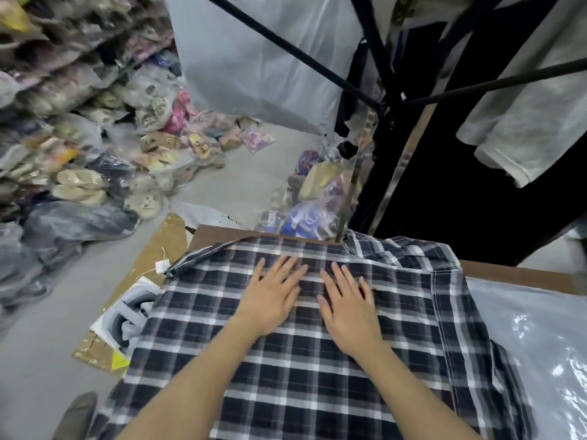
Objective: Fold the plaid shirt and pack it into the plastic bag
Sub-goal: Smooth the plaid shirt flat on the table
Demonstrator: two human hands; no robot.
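A dark blue and white plaid shirt [317, 369] lies spread flat over a brown table [521, 274], its left side hanging past the table's edge. My left hand [273, 296] and my right hand [347, 308] rest palm down side by side on the upper middle of the shirt, fingers spread, gripping nothing. A clear plastic bag [540, 350] lies flat on the table just right of the shirt, touching its right edge.
A black clothes rack [384, 100] with hanging garments stands beyond the table. Bagged slippers [152, 144] are heaped on shelves and floor at left. Flattened cardboard [158, 249] and a white box [127, 315] lie on the floor beside the table's left side.
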